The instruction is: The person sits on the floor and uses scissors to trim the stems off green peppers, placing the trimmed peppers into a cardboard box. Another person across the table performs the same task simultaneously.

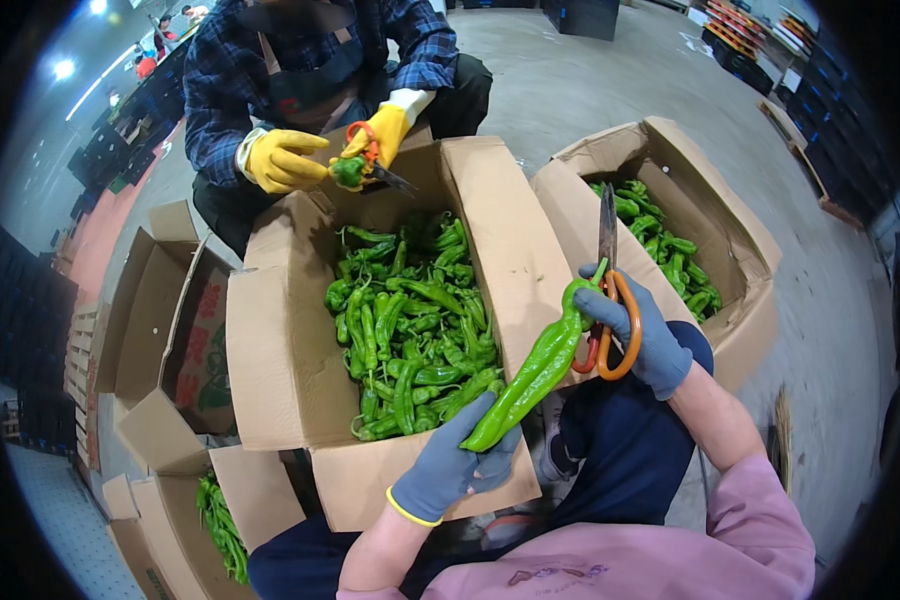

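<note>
A long green pepper (534,367) slants between my two grey-gloved hands, over the near right edge of an open cardboard box (270,352). My left hand (457,457) cradles its lower tip. Near the stem, my right hand (637,322) pinches the pepper with the thumb and also holds a pair of scissors (608,240). The scissors have orange and red handles, and their blades point up, away from me. Many green peppers (412,322) fill the bottom of the box below.
Across the box, a co-worker in yellow gloves (281,160) holds orange-handled scissors (367,142) and a green pepper (349,172). Another box (750,300) of peppers stands right. At left are an open box (139,330) and, nearer, one holding long green peppers (221,525).
</note>
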Tool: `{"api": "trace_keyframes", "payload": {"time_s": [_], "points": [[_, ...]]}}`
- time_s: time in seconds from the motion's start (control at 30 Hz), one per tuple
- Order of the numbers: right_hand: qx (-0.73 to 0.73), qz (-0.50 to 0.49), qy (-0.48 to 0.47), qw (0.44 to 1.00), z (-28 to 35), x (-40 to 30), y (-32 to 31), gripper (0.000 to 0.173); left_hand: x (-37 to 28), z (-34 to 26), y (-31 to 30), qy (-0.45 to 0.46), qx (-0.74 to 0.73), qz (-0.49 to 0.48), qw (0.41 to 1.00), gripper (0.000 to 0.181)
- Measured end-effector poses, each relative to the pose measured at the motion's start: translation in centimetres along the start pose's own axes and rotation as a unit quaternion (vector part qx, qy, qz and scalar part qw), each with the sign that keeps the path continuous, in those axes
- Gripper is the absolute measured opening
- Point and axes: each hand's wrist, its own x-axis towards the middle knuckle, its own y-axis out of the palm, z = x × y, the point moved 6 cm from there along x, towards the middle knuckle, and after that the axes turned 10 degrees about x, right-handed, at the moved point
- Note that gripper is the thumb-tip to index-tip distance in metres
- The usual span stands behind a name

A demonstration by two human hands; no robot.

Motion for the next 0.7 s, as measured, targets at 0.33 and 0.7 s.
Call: {"api": "trace_keyframes", "payload": {"time_s": [0.33, 0.7], "points": [[0.025, -0.029, -0.022, 0.999, 0.0, 0.3, -1.5, 0.043, -1.5, -2.4, -1.5, 0.232, 0.215, -0.164, 0.934, 0.047], [0.065, -0.056, 0.034, 0.996, -2.3, 0.8, -2.8, 0.044, -4.9, -3.0, 1.9, 0.395, 0.414, -0.315, 0.758, 0.033]]}}
